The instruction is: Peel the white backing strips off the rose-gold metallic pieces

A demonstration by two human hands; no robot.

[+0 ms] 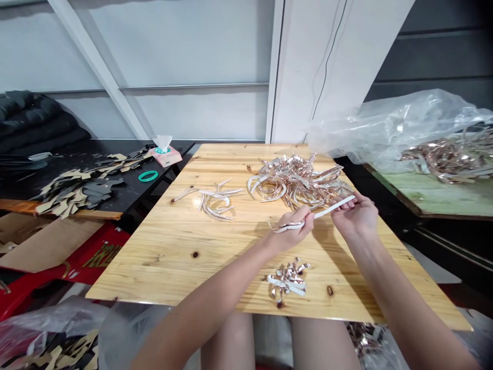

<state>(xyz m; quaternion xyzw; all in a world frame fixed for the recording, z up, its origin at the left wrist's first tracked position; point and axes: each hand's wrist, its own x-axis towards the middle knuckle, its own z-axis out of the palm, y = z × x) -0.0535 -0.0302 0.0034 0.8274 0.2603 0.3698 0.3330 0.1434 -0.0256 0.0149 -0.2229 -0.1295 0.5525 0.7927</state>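
A thin strip (328, 209), white on the side facing me with a coppery metallic edge, stretches between my two hands. My left hand (298, 224) is closed round it near the middle, and its loose end curls out past the wrist side. At the strip's far end, my right hand (356, 213) pinches it between thumb and fingers. Just beyond the hands lies a tangled heap of rose-gold and white strips (296, 180). Left of that is a smaller group of pale strips (217, 203). Short cut pieces (288, 280) lie near the table's front edge.
The wooden table (169, 262) fills the middle. On a black table to the left are beige and grey scraps (80, 190), a green tape ring (148, 176) and a tissue pack (165, 154). At right, a clear plastic bag (400, 123) lies by more metallic strips (450, 162).
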